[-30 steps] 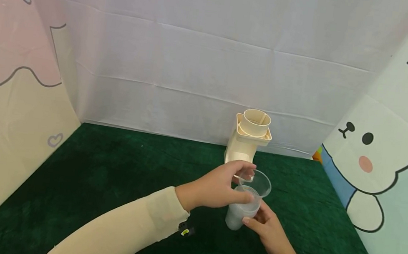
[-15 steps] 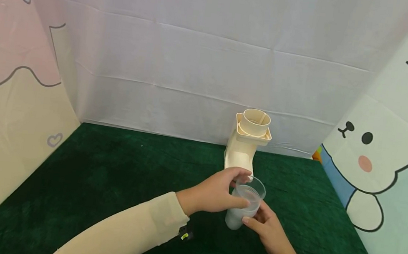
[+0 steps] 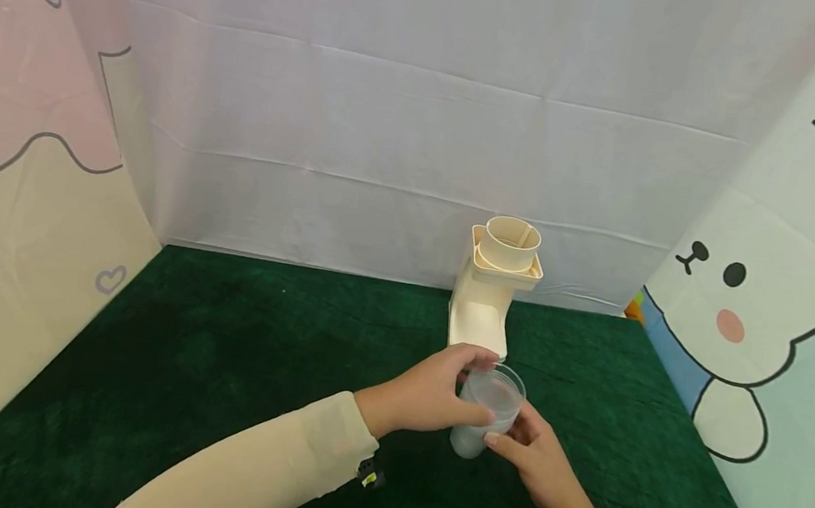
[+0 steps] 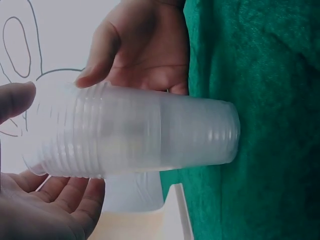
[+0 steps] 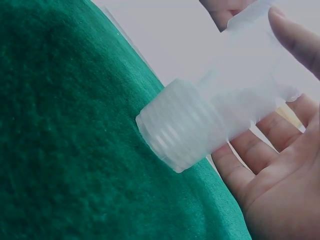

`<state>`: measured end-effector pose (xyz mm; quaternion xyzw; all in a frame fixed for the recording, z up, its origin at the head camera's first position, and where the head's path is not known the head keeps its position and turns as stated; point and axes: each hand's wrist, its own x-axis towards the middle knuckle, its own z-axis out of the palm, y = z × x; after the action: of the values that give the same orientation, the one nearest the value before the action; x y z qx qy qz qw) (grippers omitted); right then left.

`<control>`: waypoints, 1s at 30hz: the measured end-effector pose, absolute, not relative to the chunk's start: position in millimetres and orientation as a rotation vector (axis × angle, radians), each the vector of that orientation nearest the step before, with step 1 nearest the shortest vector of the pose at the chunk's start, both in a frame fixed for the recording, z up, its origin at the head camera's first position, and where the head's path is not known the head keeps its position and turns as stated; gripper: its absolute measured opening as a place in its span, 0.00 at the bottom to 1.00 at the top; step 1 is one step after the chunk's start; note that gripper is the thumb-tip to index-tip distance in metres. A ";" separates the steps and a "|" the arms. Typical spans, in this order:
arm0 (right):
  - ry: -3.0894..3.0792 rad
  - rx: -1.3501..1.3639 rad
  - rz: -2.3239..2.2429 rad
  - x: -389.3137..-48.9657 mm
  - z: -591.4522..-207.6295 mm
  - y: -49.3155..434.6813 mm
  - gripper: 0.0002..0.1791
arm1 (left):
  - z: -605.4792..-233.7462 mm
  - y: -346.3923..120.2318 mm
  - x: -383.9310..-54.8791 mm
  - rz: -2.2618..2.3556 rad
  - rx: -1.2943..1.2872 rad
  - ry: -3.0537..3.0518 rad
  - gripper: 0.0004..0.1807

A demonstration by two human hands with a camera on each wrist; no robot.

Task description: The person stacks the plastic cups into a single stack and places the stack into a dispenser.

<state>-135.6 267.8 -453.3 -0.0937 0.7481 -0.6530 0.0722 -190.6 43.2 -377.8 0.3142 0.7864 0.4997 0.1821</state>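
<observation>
A stack of nested clear plastic cups (image 3: pixel 471 441) stands on the green cloth. My right hand (image 3: pixel 541 470) holds the stack from the right, its thumb on the near side and its fingers behind. My left hand (image 3: pixel 429 392) is curled around the top cup (image 3: pixel 500 394) at its rim, thumb in front and fingers on the far side. In the left wrist view, the ridged rims of the cups (image 4: pixel 75 132) lie close together. The right wrist view shows the lower end of the stack (image 5: pixel 172 127) at the cloth.
Behind the cups stands a cream plastic holder (image 3: pixel 480 304) with a round open collar on top. Green plush cloth (image 3: pixel 254 337) covers the table. A white curtain (image 3: pixel 351 155) hangs at the back, with cartoon-printed panels (image 3: pixel 784 330) at the sides.
My left hand has moved down with the top cup, which now sits deeper in the stack. The right hand has kept its place on the stack.
</observation>
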 end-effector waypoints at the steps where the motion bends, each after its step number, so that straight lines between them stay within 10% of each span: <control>1: 2.248 -0.271 -1.959 -135.6 -452.9 267.6 0.34 | -378.5 43.0 -191.2 1.410 0.891 2.214 0.39; 30: 2.236 -0.321 -1.958 -136.5 -452.8 268.4 0.35 | -393.9 41.4 -193.3 1.452 0.872 2.177 0.39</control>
<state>-136.5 268.4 -452.8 -0.1072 0.7458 -0.6531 0.0757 -193.3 41.4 -393.9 0.3104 0.7747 0.5169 0.1904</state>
